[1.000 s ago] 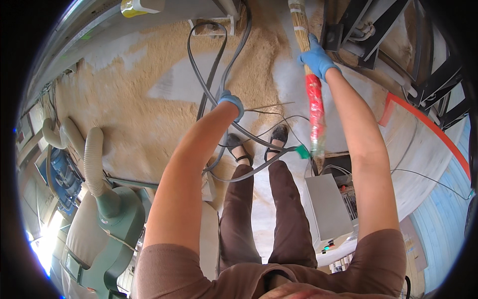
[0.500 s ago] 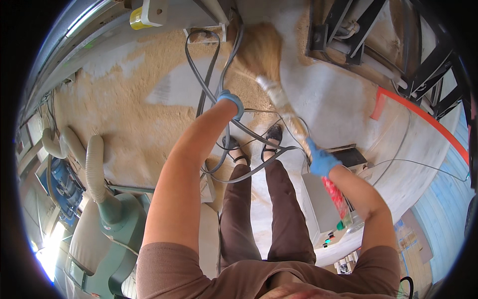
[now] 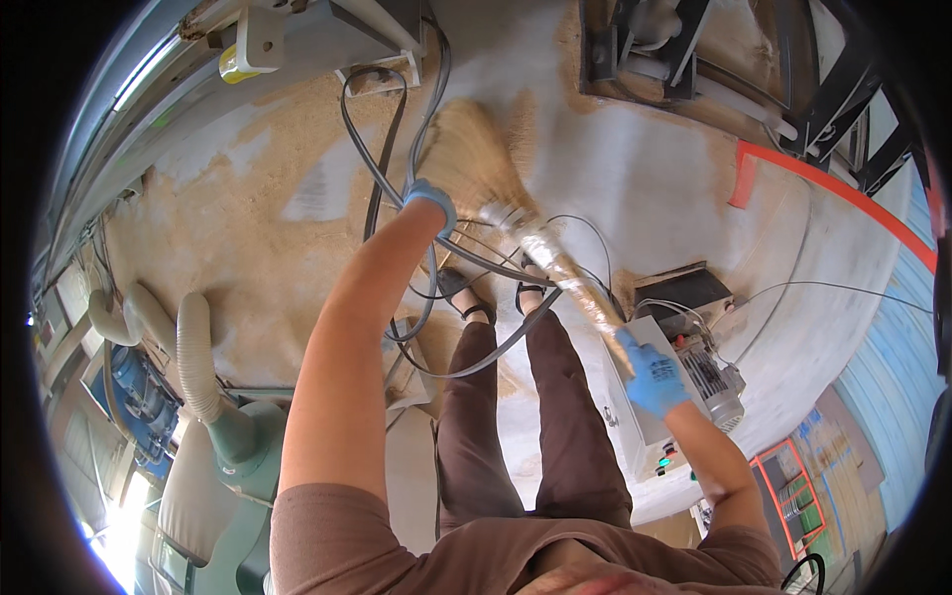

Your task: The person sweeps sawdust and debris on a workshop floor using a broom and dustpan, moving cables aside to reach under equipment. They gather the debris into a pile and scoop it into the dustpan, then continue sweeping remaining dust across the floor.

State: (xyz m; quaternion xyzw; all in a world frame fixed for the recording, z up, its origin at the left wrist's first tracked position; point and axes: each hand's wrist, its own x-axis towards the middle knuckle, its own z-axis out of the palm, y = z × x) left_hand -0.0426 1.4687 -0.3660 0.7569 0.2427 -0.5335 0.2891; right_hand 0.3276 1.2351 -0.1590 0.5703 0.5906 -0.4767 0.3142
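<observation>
Several loops of flat grey cable [image 3: 501, 266] hang from my left hand [image 3: 430, 204], which wears a blue glove and is closed around them; its fingertips are mostly hidden. My right hand [image 3: 653, 375], also gloved in blue, grips the far end of a broom's taped handle [image 3: 555, 264]. The broom's straw bristles [image 3: 474, 159] fan out on the floor just beyond my left hand, slightly blurred. Tan sawdust [image 3: 248, 238] lies across the floor, thickest on the left.
Black metal framing [image 3: 684, 59] stands at the far right, near an orange floor strip [image 3: 833, 183]. An electric motor [image 3: 709, 382] sits beside a grey box to my right. A green machine [image 3: 238, 446] with a ribbed hose [image 3: 195, 347] is at my left. Thin wires cross the floor.
The broom head has swept nearer and to the left, and my right hand has moved slightly back and right. My left hand with the cables has shifted a little left.
</observation>
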